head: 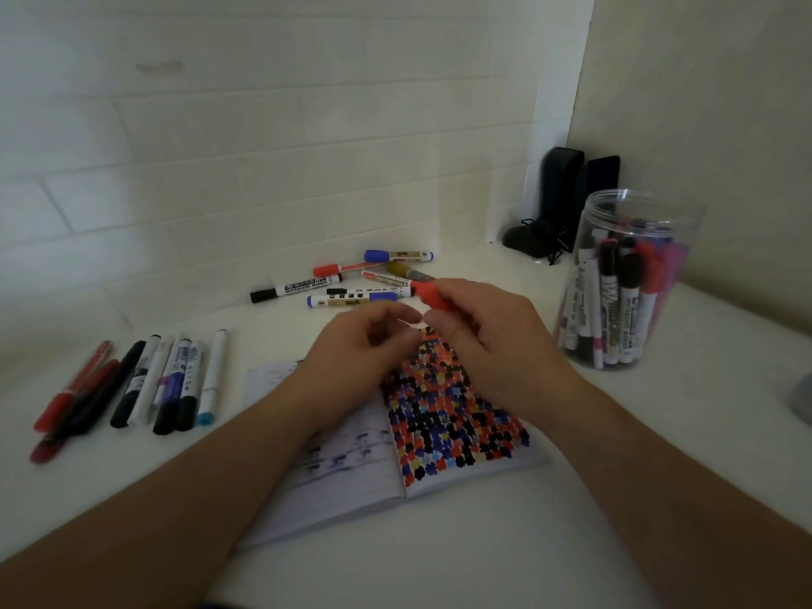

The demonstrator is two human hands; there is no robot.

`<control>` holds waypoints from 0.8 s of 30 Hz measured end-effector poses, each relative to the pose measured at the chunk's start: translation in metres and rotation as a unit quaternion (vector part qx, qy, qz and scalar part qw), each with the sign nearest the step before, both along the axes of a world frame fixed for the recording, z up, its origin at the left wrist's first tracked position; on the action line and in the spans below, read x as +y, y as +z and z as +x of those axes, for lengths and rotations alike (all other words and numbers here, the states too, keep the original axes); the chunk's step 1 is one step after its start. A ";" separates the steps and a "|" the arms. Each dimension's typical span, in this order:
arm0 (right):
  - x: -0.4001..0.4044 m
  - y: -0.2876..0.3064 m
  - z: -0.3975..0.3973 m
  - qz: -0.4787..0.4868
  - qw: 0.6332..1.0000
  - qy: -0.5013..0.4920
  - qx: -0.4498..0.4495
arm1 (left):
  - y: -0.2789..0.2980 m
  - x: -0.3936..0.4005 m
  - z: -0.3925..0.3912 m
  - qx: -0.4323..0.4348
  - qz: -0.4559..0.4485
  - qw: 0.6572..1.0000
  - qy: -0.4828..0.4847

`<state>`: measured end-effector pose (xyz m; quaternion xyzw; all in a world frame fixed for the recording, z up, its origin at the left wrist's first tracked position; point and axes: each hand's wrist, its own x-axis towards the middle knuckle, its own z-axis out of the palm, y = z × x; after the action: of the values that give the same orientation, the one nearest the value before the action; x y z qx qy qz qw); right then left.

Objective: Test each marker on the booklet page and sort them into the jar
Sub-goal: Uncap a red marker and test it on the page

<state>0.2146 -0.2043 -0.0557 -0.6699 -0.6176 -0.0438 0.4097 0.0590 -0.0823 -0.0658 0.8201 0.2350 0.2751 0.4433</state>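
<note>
An open booklet (439,468) lies on the white desk, its right page covered with red, black and blue marker blots. Above its top edge my right hand (487,331) grips a red marker (433,296), whose red end sticks out up and to the left. My left hand (360,349) is close beside it with curled fingers meeting the right hand's fingertips; what it pinches is hidden. A clear plastic jar (628,279) with several markers standing in it is at the right.
A loose pile of markers (351,279) lies behind my hands near the tiled wall. A row of several markers (145,384) lies at the left. Black speakers (567,195) stand in the back corner behind the jar. A grey object (802,397) shows at the right edge.
</note>
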 end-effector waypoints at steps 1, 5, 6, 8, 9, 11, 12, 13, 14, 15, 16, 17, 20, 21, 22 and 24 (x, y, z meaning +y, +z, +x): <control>-0.001 0.001 0.001 -0.023 0.999 0.006 -0.028 | -0.001 0.003 -0.003 -0.034 -0.037 0.999 0.012; 0.004 -0.006 -0.001 -0.146 0.985 -0.009 -0.092 | -0.005 0.004 -0.010 -0.071 -0.097 0.993 -0.002; 0.006 -0.009 -0.002 -0.167 0.981 -0.024 -0.098 | -0.005 0.004 -0.009 -0.055 -0.083 0.995 -0.010; 0.009 -0.014 -0.003 -0.185 0.975 -0.037 -0.118 | -0.006 0.001 -0.007 -0.014 -0.039 0.999 -0.020; 0.009 -0.016 -0.003 -0.190 0.973 -0.033 -0.123 | -0.007 0.001 -0.006 0.003 -0.019 1.000 -0.021; 0.009 -0.019 -0.001 -0.202 0.971 -0.020 -0.127 | -0.009 0.001 -0.005 0.019 0.005 1.000 -0.022; 0.008 -0.020 -0.001 -0.201 0.970 -0.017 -0.134 | -0.010 0.001 -0.006 0.024 0.013 0.999 -0.023; 0.008 -0.021 0.000 -0.200 0.969 -0.017 -0.143 | -0.010 0.002 -0.006 0.028 0.022 0.999 -0.022; 0.008 -0.022 0.001 -0.198 0.968 -0.020 -0.150 | -0.010 0.002 -0.006 0.035 0.032 0.999 -0.020; 0.008 -0.023 0.001 -0.197 0.968 -0.022 -0.155 | -0.010 0.003 -0.006 0.041 0.042 0.998 -0.019; 0.008 -0.023 0.002 -0.198 0.967 -0.025 -0.159 | -0.010 0.004 -0.006 0.047 0.051 0.997 -0.018; 0.008 -0.022 0.001 -0.201 0.966 -0.028 -0.162 | -0.011 0.005 -0.005 0.052 0.056 0.997 -0.019; 0.007 -0.022 0.001 -0.210 0.961 -0.041 -0.174 | -0.011 0.006 -0.005 0.057 0.061 0.996 -0.016; 0.007 -0.021 0.002 -0.212 0.960 -0.046 -0.175 | -0.011 0.006 -0.005 0.056 0.060 0.996 -0.017; 0.006 -0.020 0.003 -0.218 0.959 -0.051 -0.175 | -0.011 0.006 -0.005 0.059 0.062 0.996 -0.018; 0.004 -0.018 0.005 -0.240 0.954 -0.052 -0.170 | -0.012 0.006 -0.004 0.070 0.078 0.994 -0.018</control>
<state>0.2194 -0.1999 -0.0738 -0.7628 -0.6343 -0.0284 0.1228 0.0546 -0.0765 -0.0777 0.8734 0.2287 0.2267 0.3654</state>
